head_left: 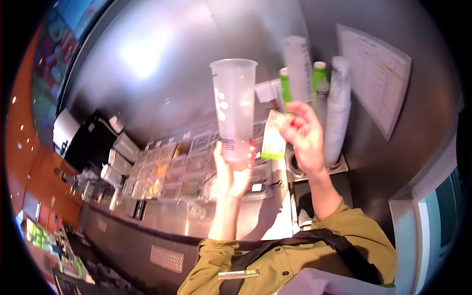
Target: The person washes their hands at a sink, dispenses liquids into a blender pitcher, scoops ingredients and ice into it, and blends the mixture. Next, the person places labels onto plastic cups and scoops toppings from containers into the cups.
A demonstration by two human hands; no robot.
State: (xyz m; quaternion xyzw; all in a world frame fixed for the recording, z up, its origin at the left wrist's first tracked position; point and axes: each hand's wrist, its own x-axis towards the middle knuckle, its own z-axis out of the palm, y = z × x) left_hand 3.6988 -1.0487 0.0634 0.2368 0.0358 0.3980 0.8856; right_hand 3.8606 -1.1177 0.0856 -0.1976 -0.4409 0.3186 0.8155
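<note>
A tall, translucent plastic cup (236, 98) with white and dark printing stands upright in my left hand (233, 172). My fingers wrap around its lower part from below. To the right of the cup, my right hand (306, 135) pinches a small printed label (273, 137) by its upper right side. The label is pale with dark text and a yellow-green lower edge. It hangs beside the cup, with a gap between the two. Whatever is inside the cup, if anything, I cannot make out.
Several lidded food containers (172, 167) line the steel counter (172, 216). Stacked cups (338, 113) rise behind my right hand, near green-printed cups (319, 76). A printed sheet (376, 73) hangs on the metal wall at right. A black machine (91, 142) stands at the left.
</note>
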